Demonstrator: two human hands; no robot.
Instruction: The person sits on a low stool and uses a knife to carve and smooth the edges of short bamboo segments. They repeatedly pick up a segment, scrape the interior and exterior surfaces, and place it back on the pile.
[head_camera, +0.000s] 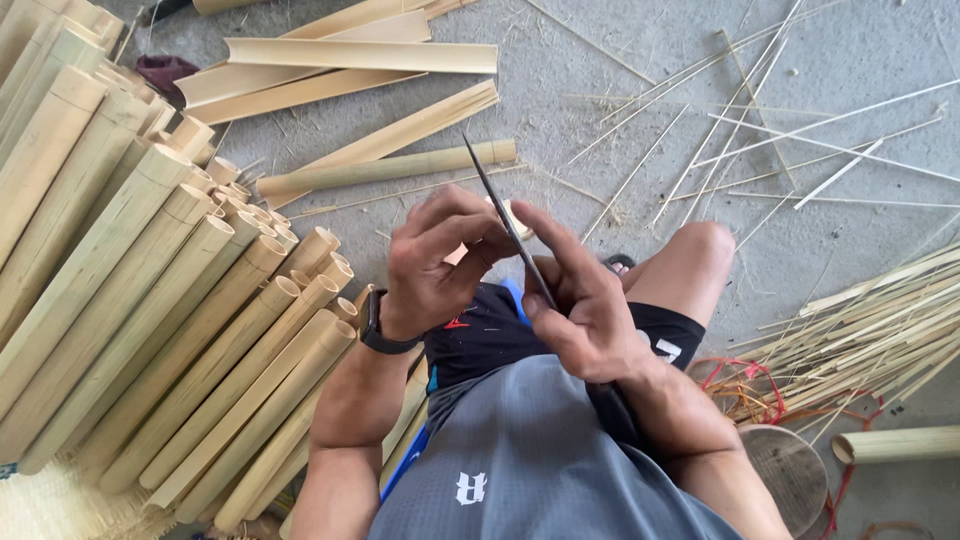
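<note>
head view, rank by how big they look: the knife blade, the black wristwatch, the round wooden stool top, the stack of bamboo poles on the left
1. stack of bamboo poles
2. round wooden stool top, though it sits near the camera
3. knife blade, long but thin
4. black wristwatch

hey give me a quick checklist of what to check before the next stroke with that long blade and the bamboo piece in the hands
1. Right hand wrapped around the long dark blade: ok.
2. Left hand on the small pale bamboo piece at the blade: ok, though the piece is mostly hidden.
3. Left fingers off the cutting edge: cannot tell, they sit right against the blade.
4. Blade tip pointing away from the body, toward the floor: ok.
5. Bare knee out of the blade's line: ok, it lies off to the right.
6. Stack of bamboo tubes steady beside the left arm: ok, none tilted loose.
</note>
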